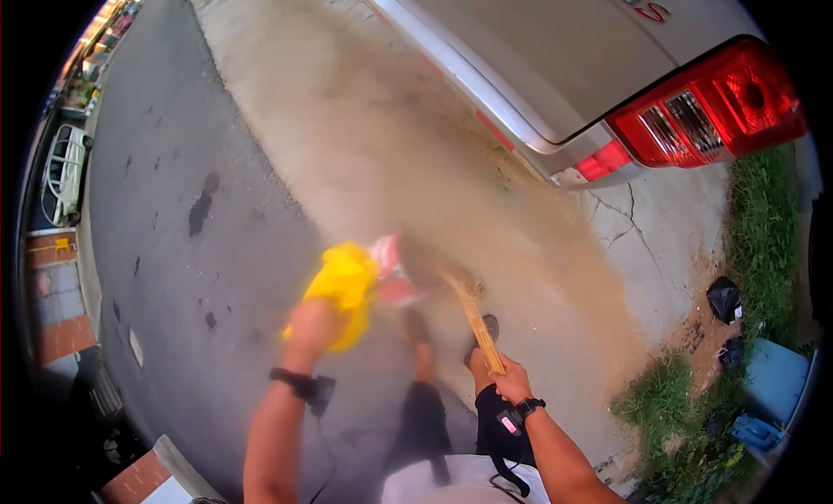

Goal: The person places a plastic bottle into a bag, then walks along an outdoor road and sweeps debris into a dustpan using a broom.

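Observation:
My left hand (314,326), blurred by motion, is closed on a crumpled yellow bag (345,283) held out in front of me. At the bag's right side shows a red-and-white packet-like piece (395,274); whether the two are joined I cannot tell. My right hand (512,380) is wrapped round the near end of a stick broom (477,322), a bundle of thin tan sticks. The broom slants forward and left, its far end blurred low over the sandy concrete (416,157) near my shoe (488,330).
A silver vehicle's rear (529,61) with a red tail light (711,105) juts in from the upper right. Dark asphalt (165,157) runs along the left. On the right are grass (764,235), a black bag (724,300) and a blue bin (775,378). A white car (65,174) stands far left.

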A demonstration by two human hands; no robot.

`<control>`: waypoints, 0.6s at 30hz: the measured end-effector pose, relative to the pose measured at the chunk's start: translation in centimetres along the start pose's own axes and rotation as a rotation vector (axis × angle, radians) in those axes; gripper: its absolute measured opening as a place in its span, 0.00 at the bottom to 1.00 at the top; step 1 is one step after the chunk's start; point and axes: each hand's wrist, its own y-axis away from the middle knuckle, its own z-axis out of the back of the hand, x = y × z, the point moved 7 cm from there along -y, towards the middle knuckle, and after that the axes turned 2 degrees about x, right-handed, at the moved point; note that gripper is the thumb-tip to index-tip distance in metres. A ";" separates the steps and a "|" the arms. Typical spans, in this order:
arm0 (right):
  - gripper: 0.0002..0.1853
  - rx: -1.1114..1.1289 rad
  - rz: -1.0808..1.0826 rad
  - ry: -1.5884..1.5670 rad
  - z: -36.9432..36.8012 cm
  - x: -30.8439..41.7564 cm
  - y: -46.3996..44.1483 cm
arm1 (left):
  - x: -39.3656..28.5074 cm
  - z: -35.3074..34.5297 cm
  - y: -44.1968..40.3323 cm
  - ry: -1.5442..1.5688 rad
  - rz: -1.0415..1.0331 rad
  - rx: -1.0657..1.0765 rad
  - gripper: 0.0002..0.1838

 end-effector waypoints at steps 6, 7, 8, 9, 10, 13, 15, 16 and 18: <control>0.24 -0.230 0.037 0.333 -1.7 0.5 -10.8 | 0.0 0.2 0.0 0.078 -0.003 -0.006 0.17; 0.24 -0.242 0.061 0.424 -4.0 0.6 -13.5 | 0.2 0.3 -0.1 0.100 -0.007 -0.014 0.17; 0.23 -0.252 0.085 0.513 -5.8 1.1 -14.7 | 0.3 0.1 -0.2 0.087 -0.028 -0.006 0.17; 0.25 -0.154 0.130 0.555 -7.5 2.1 -14.5 | 0.7 -0.1 -0.3 0.075 -0.047 0.000 0.17; 0.26 -0.056 0.179 0.599 -8.8 3.6 -13.5 | 1.2 -0.4 -0.4 0.066 -0.064 0.003 0.17; 0.30 0.070 0.110 0.363 -9.1 9.7 -6.7 | 2.9 -0.8 -0.2 0.098 -0.048 0.060 0.18; 0.29 0.054 0.111 0.292 -9.8 9.9 -4.2 | 3.8 0.1 0.4 0.125 -0.057 0.080 0.18; 0.29 0.048 0.147 0.281 -9.7 7.8 -4.3 | 4.4 0.5 0.8 0.138 -0.072 0.083 0.18; 0.31 0.147 -0.091 0.009 -8.8 8.0 -1.5 | 6.1 0.9 2.0 0.159 -0.088 0.093 0.19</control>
